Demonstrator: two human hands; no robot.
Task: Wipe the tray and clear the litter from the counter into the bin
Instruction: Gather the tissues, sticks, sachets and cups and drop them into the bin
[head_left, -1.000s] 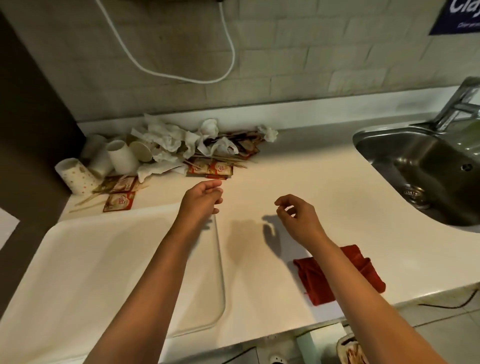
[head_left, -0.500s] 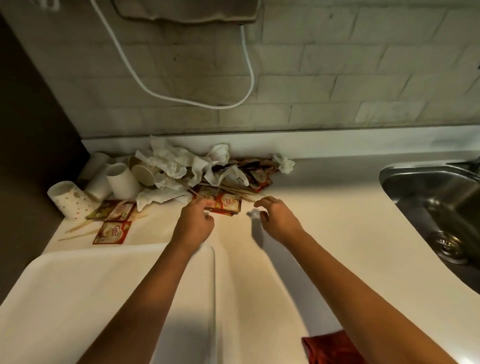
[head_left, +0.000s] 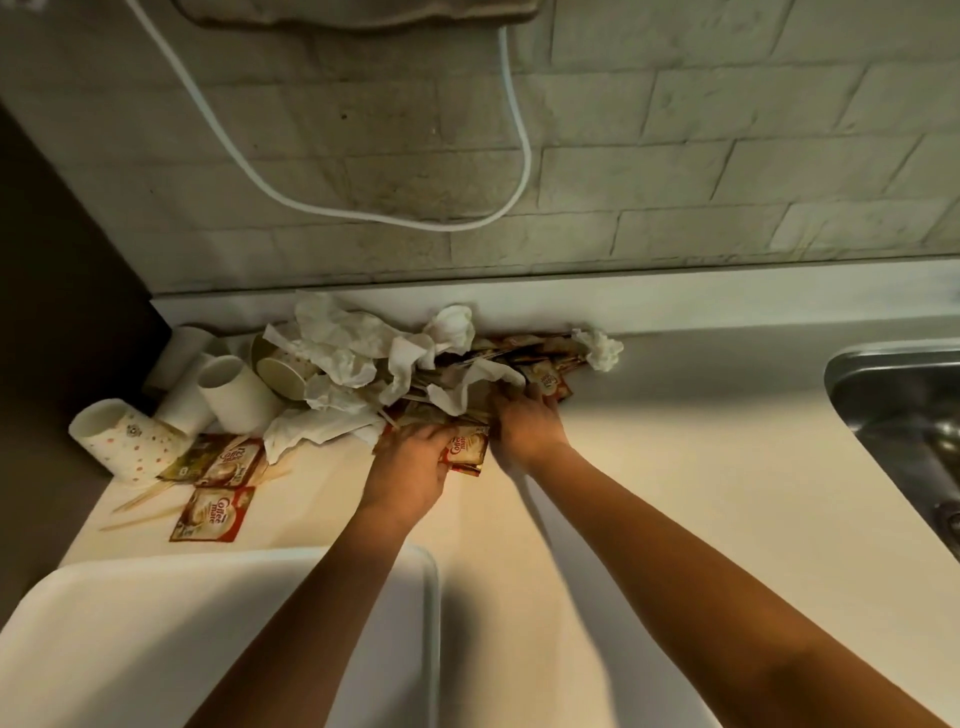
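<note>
A heap of litter lies against the counter's back wall: crumpled white tissues (head_left: 363, 353), torn red sachets (head_left: 465, 449), wooden stir sticks (head_left: 140, 501) and several paper cups (head_left: 234, 389). My left hand (head_left: 413, 462) lies on the heap's near edge, its fingers curled round sachets. My right hand (head_left: 522, 421) reaches in beside it, fingers buried among sachets and tissue. The white tray (head_left: 156, 623) fills the near left of the counter, under my left forearm. No bin is in view.
A steel sink (head_left: 904, 415) is sunk into the counter at the right. Two more sachets (head_left: 213, 512) and a spotted cup (head_left: 124, 441) lie at the far left by a dark side wall. A white cable (head_left: 363, 213) loops along the tiled wall.
Both hands moved forward from above the bare counter into the litter heap and closed on sachets. The view moved closer; the red cloth has dropped out of sight.
</note>
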